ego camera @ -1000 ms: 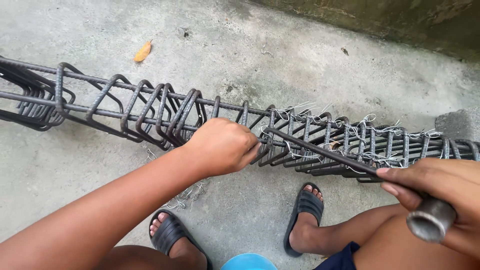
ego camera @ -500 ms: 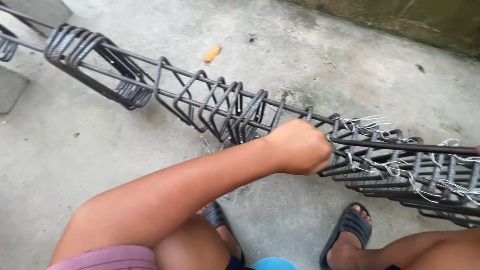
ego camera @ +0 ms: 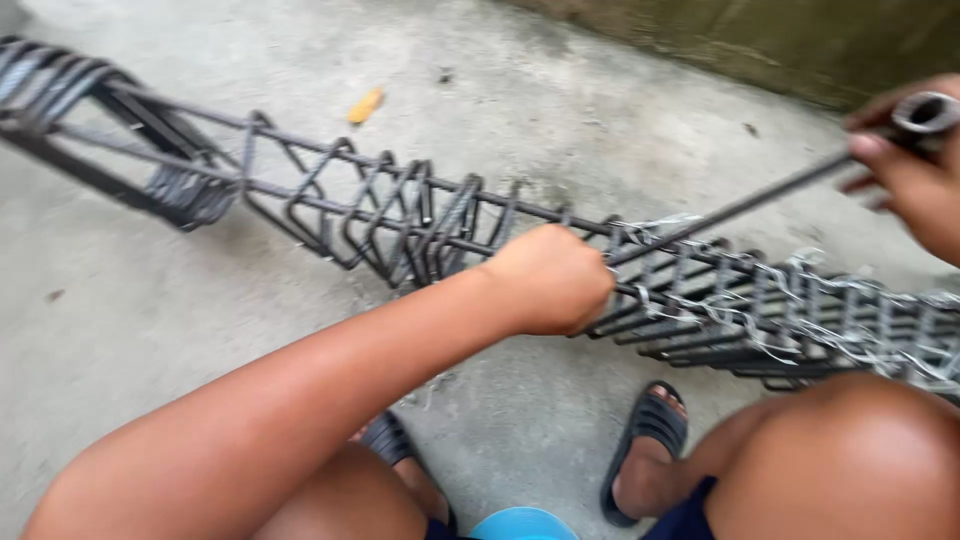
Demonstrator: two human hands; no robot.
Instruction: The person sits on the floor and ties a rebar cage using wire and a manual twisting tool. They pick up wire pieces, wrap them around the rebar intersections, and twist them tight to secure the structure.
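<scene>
A long rebar cage [ego camera: 400, 215] of dark steel bars and square stirrups lies across the concrete floor from upper left to right. My left hand [ego camera: 550, 280] is clenched on the cage's top bar where loose stirrups meet the wired ones. My right hand [ego camera: 910, 160] at the upper right grips a thin metal hook tool [ego camera: 740, 205] with a tubular handle. The tool's shaft slants down to the cage beside my left hand. Shiny tie wire [ego camera: 760, 300] is twisted around the stirrups on the right part of the cage.
My knees fill the bottom of the view, and my feet in dark sandals [ego camera: 645, 440] rest on the floor under the cage. A blue round object [ego camera: 520, 525] shows at the bottom edge. A yellow leaf [ego camera: 365, 105] lies beyond the cage. A mossy wall base [ego camera: 760, 40] runs along the top right.
My right hand with the tool has risen from the lower right to the upper right. The view has swung left and back, and my left hand has stayed clenched on the cage.
</scene>
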